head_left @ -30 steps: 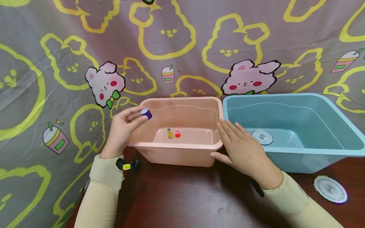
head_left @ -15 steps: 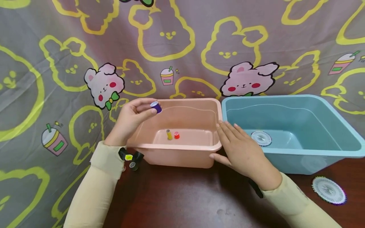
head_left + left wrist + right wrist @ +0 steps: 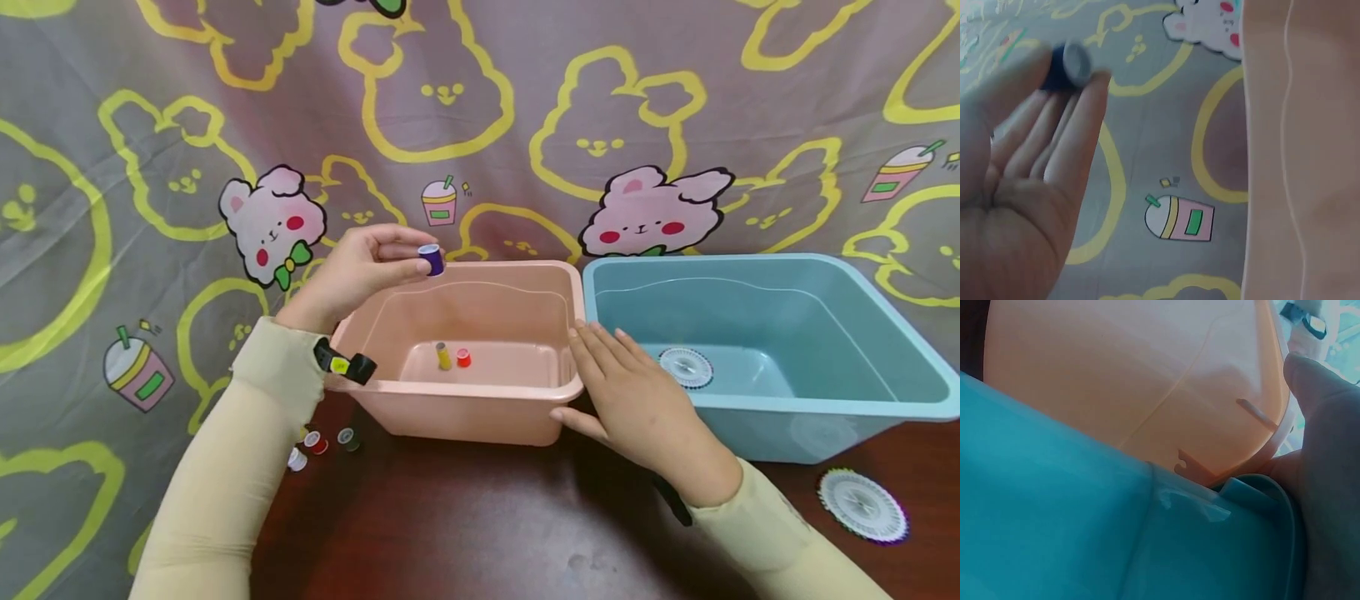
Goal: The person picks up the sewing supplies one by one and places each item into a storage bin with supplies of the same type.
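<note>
Left hand (image 3: 367, 262) is pinching a small dark-blue cylindrical thread spool (image 3: 432, 261) between thumb and fingers. Spool is hanging in the air, showing against the far rim of the peach rectangular plastic bin (image 3: 465, 417); can't tell if over or behind it. Right hand (image 3: 637, 392) is resting at that bin's near right corner, fingers lying straight. Slim yellow spool (image 3: 443, 357) and short red spool (image 3: 463, 357) are sitting inside the bin.
</note>
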The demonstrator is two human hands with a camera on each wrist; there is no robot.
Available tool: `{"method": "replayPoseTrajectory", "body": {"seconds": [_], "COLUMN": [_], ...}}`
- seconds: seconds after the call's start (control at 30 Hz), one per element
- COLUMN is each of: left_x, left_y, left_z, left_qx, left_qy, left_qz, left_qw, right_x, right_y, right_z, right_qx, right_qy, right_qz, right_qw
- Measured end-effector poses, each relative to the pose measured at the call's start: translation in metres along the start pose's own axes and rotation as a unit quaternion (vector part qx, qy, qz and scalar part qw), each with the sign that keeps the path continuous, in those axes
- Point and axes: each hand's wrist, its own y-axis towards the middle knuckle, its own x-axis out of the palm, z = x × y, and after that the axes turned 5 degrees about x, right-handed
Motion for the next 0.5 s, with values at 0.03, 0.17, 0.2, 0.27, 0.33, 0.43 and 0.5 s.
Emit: {"method": "replayPoseTrajectory", "body": {"seconds": [0.03,0.17,0.2,0.27,0.33,0.43,0.5], "left_x": [-0.001,-0.004,-0.003,-0.002,0.000,0.004,0.006], "left_y": [0.003,0.017,0.021,0.029,0.036,0.045,0.050], "left_z": [0.001,0.002,0.001,0.000,-0.002,-0.004,-0.005], "left_qx": [-0.004,-0.012,-0.015,-0.018,-0.018,-0.013,-0.009], "left_qy": [0.001,-0.004,-0.004,-0.005,-0.003,0.001,0.007], "left_qz": [-0.009,-0.042,-0.047,-0.055,-0.065,-0.077,-0.087], "left_qw": [1.0000,0.9990,0.9988,0.9983,0.9978,0.9969,0.9962], "right_x": [0.000,-0.001,-0.001,-0.001,-0.001,-0.001,-0.001], "right_y": [0.000,0.000,0.000,0.000,0.000,-0.001,-0.001], "right_z": [0.000,0.000,0.000,0.000,0.001,0.001,0.001], "right_qx": [0.000,0.003,0.003,0.003,0.002,0.000,0.000], "right_qy": [0.001,0.002,0.002,0.001,-0.001,-0.003,-0.003], "right_qz": [-0.001,-0.005,-0.006,-0.005,-0.004,-0.002,-0.002], "right_qw": [1.0000,1.0000,1.0000,1.0000,1.0000,1.0000,1.0000]}}
